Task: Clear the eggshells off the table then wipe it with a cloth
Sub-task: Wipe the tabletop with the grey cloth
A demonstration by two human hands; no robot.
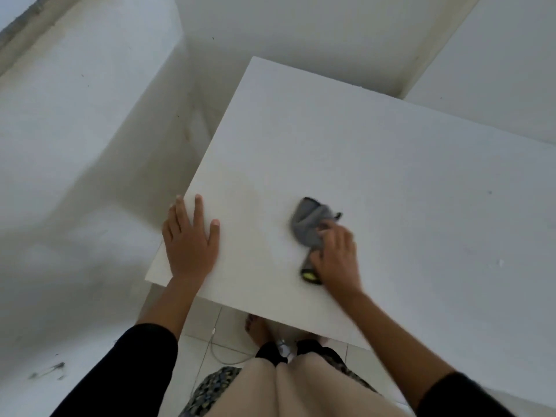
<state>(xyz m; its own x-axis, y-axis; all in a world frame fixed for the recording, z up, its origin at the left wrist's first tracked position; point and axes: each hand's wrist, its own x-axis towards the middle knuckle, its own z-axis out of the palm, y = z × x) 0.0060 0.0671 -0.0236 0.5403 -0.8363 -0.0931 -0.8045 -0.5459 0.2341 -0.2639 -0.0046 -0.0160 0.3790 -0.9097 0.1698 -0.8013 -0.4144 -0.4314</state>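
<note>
A person stands at the near edge of a white table point(391, 164), both arms in black sleeves reaching forward over it. The left hand point(189, 239) lies flat and wide open, palm down, on the table's near left corner, its fingers spread, with the outermost fingertips at the table's left edge. It holds nothing. The right hand point(337, 254) sits well apart from it toward the middle of the tabletop, fingers curled closed around a crumpled grey cloth point(310, 227), pressing it against the surface. The cloth bunches out beyond the fingertips, and a small black and yellow end shows beside the heel of the hand. Beyond the hands, the tabletop stretches away bare and white toward pale walls.
</note>
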